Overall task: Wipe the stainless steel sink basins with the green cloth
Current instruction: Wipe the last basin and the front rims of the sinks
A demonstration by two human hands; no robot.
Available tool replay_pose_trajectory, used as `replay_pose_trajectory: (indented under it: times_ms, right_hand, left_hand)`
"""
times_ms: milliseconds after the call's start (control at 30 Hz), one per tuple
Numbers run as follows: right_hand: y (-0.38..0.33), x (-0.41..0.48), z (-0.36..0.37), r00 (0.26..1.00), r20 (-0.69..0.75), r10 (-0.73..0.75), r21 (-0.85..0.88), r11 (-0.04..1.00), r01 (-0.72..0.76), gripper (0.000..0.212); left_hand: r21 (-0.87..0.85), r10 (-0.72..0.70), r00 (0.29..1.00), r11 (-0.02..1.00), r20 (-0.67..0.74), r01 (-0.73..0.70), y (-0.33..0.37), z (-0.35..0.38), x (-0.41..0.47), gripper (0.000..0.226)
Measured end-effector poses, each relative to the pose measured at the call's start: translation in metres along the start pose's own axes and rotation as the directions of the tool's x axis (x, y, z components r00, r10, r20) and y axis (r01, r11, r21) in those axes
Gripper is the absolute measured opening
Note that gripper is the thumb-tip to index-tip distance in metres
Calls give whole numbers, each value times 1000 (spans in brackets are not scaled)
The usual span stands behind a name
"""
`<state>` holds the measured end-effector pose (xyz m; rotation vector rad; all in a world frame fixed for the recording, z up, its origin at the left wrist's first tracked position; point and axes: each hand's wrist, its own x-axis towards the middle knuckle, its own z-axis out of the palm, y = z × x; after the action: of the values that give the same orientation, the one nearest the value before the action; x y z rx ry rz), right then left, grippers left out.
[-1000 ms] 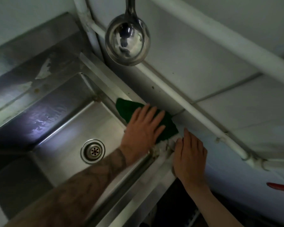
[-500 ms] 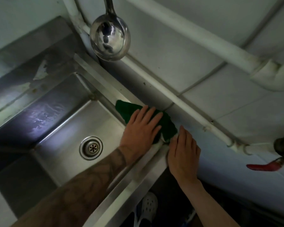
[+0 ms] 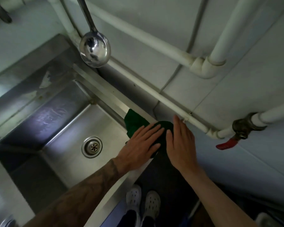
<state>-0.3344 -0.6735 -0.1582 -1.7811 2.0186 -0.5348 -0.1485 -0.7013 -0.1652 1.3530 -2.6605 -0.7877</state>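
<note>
Green cloth [image 3: 135, 124] lies on the sink rim at the basin's [image 3: 69, 136] far right corner, pinned flat under the left hand [image 3: 140, 145]. Right hand [image 3: 181, 143] rests beside it, fingers straight, gripping nothing. Step: rim wipe. Next likely calls for dragging the cloth down into the basin near the drain [image 3: 92, 146].

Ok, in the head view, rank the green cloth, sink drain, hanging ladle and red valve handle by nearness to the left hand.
1. Green cloth, under the left hand.
2. Sink drain, to its left in the basin.
3. Red valve handle, far right.
4. Ladle, hanging above, slightly farther.
</note>
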Motion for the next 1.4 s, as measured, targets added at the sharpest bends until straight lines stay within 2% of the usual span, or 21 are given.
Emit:
replay_pose_trajectory:
  times_ms: [133, 233, 300, 500, 633, 800, 933, 1000, 1100, 1200, 1333, 1400]
  right_hand:
    - [-19, 20, 6, 969, 53, -240, -109, 964, 244, 62]
    - [-31, 32, 24, 882, 208, -423, -185, 869, 460, 59]
    - [-27, 36, 35, 838, 289, -463, -206, 825, 526, 57]
    - [-32, 5, 60, 931, 119, -346, -257, 895, 366, 52]
    - [-49, -56, 80, 879, 163, -449, -271, 836, 477, 49]
    - [-51, -23, 60, 928, 109, -355, -401, 839, 368, 54]
    - [-64, -18, 63, 924, 82, -374, -255, 888, 382, 44]
    - [-73, -46, 73, 921, 91, -379, -271, 881, 389, 49]
    - [-83, -93, 87, 861, 173, -478, -246, 826, 508, 53]
    - [-76, -73, 78, 794, 179, -581, -269, 747, 608, 44]
    - [-67, -18, 57, 875, 129, -466, -267, 834, 483, 42]
    - [-65, -18, 54, 864, 140, -484, -263, 823, 504, 44]
  left_hand:
    - [0, -182, 973, 983, -141, 184, -4, -3, -50, 67]
    - [83, -334, 930, 934, -154, 349, 0, 21, -108, 66]
    - [100, -407, 904, 902, -130, 421, 4, 34, -141, 65]
    - [69, -520, 846, 846, -116, 529, -3, 58, -217, 71]
    - [43, -518, 848, 850, -112, 525, -5, 59, -243, 67]
    - [18, -505, 853, 859, -133, 511, -8, 69, -246, 66]
    - [29, -489, 855, 865, -173, 500, -11, 75, -248, 68]
    - [34, -485, 853, 865, -194, 500, -11, 77, -248, 68]
    - [52, -486, 852, 862, -193, 504, -9, 76, -249, 69]
    - [55, -485, 853, 862, -191, 503, -10, 76, -248, 70]
    - [63, -484, 847, 860, -218, 507, -11, 80, -247, 68]
    - [66, -480, 849, 861, -221, 504, -11, 81, -247, 69]
